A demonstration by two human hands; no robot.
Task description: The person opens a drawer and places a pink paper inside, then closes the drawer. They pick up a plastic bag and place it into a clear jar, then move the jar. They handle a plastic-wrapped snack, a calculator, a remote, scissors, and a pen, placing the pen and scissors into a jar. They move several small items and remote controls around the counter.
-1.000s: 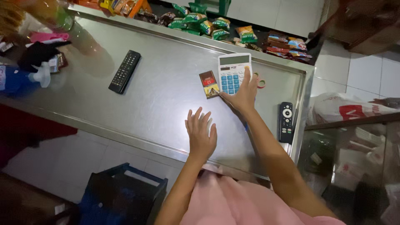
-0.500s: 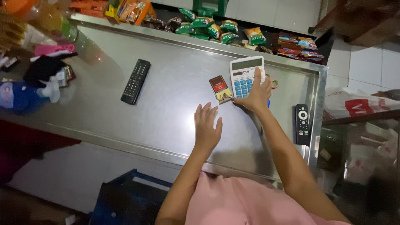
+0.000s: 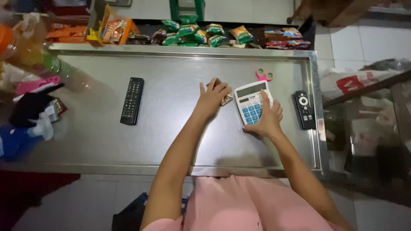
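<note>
Head view: left hand covers box (right hand on calculator).

Dim light falls from above me onto the steel counter, leaving a soft pale sheen near its centre. My arms cast faint shadows toward six o'clock. Corners at seven and four o'clock sink into darkness; edges look blurred and slightly stretched.

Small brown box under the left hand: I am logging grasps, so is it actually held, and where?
Cannot tell: the left hand lies over the small brown box on the steel counter.
</note>
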